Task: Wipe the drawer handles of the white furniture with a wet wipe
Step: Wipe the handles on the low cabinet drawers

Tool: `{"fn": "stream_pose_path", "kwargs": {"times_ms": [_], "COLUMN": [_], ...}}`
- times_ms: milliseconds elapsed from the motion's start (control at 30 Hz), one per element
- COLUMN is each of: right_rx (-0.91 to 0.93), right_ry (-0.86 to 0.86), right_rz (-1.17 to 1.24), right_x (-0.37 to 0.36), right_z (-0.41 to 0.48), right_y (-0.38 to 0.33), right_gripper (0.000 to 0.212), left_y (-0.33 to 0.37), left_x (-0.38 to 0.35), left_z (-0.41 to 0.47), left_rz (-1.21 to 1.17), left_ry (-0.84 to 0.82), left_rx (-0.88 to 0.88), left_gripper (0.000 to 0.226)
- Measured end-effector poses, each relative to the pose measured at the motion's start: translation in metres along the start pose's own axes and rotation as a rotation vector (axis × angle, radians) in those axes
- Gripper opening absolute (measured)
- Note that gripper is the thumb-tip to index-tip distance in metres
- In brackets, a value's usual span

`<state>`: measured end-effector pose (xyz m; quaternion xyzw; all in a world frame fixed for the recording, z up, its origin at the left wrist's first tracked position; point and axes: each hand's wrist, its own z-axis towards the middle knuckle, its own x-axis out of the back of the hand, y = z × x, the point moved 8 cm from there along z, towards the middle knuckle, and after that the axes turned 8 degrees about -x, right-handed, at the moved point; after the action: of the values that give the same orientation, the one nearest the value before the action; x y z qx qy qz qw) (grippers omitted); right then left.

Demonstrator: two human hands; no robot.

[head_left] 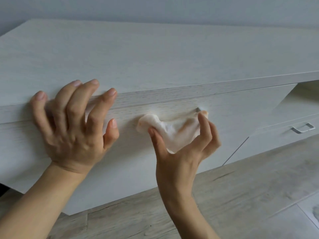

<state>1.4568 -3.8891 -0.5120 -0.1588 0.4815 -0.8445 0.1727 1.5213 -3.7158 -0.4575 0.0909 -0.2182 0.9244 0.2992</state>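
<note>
A white wood-grain cabinet (155,54) fills the view, its drawer front (131,152) facing me. My right hand (183,149) pinches a crumpled white wet wipe (170,128) between thumb and fingers and holds it over the drawer's handle; only the handle's right corner (198,109) shows, the rest is hidden by the wipe. My left hand (76,121) rests with spread fingers on the cabinet's top front edge, left of the wipe, holding nothing.
A second drawer with a metal bracket handle (302,129) sits lower at the right, beside an open recess (303,99). Light wood-look flooring (241,195) runs below the cabinet. A grey wall (155,9) stands behind.
</note>
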Motion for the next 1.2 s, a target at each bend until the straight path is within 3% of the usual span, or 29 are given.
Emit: {"fn": "stream_pose_path", "kwargs": {"times_ms": [200, 367, 600, 800, 1200], "right_rx": [-0.007, 0.076, 0.191, 0.121, 0.233], "right_ry": [-0.056, -0.053, -0.131, -0.023, 0.004], "right_rz": [0.054, 0.004, -0.08, -0.046, -0.125], "right_x": [-0.004, 0.0, -0.01, -0.013, -0.01], "right_z": [0.01, 0.01, 0.001, 0.011, 0.019], "right_y": [-0.005, -0.003, -0.019, -0.02, -0.023], "right_gripper": [0.091, 0.083, 0.096, 0.096, 0.101], "left_y": [-0.001, -0.001, -0.001, -0.002, 0.001], "left_x": [0.0, 0.0, -0.001, -0.001, 0.0], "left_z": [-0.001, -0.002, -0.003, -0.001, 0.0], "left_rz": [-0.015, -0.03, -0.053, -0.056, -0.053], "left_ry": [0.003, 0.002, -0.005, -0.01, -0.001], "left_rx": [0.001, 0.005, 0.001, 0.005, -0.01], "left_gripper": [0.042, 0.041, 0.041, 0.041, 0.041]}}
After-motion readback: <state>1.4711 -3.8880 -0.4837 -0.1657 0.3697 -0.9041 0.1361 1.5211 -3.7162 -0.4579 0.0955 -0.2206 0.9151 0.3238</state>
